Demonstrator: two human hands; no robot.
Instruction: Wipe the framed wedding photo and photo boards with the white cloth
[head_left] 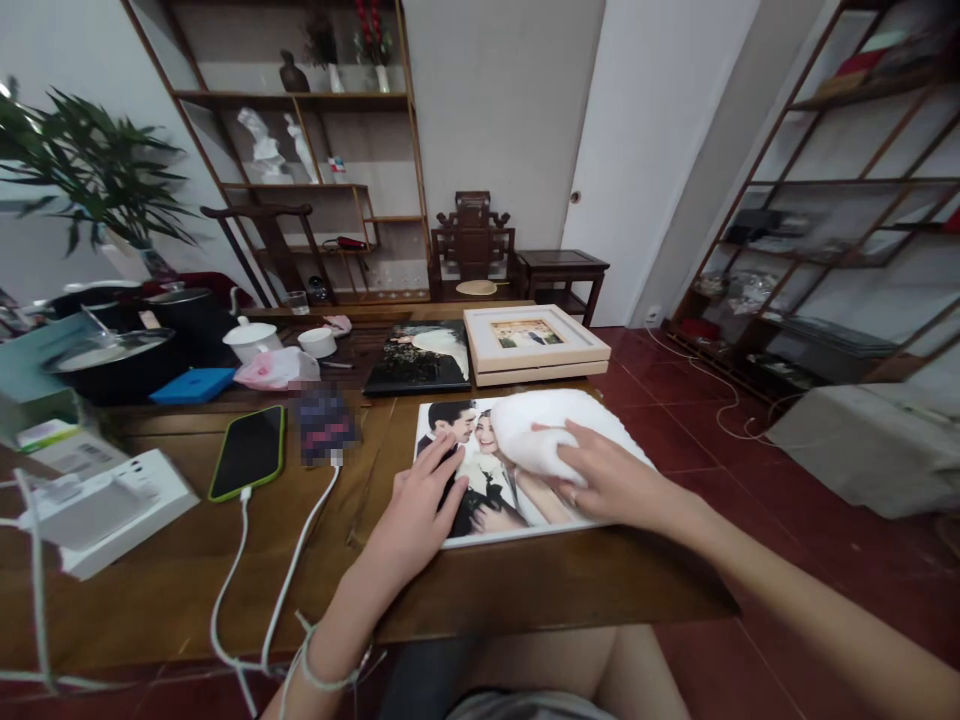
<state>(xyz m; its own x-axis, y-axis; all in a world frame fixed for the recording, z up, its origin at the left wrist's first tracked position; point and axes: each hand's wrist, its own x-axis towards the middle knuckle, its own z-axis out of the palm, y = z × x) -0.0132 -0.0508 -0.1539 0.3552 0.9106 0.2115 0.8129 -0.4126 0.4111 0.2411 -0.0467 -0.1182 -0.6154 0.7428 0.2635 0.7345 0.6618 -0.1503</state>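
A: Working where?

B: Near the surface's (525, 590) near right corner, over a photo (491, 490) laid flat, printed side up.

A: With hands how?

B: Left hand (427, 500) palm down on the photo's left part, fingers a little parted, gripping nothing. Right hand (607, 475) curled over a bunched fold of white cloth (559, 415), spread across the photo's far right corner. Cannot tell how hard pressed.

A: At which step?

B: Apparently rubbing the cloth over the photo, or just arranging it there; cannot tell which. Calls next, at a guess, for a steady left palm and a light, even touch.

A: Made of what?

B: Fuzzy and soft in the cloth, with rounded folds; smooth and straight-edged in the photo, with a thin pale rim.

A: And beyond?

B: On the surface's left half, a glossy phone (249, 455) in a green case. Farther, a boxy blue case (193, 386) and a crumpled pink bag (277, 369). Toward the far right corner, a dark, shiny panel (416, 362) beside square-cornered, pale frames (536, 372).
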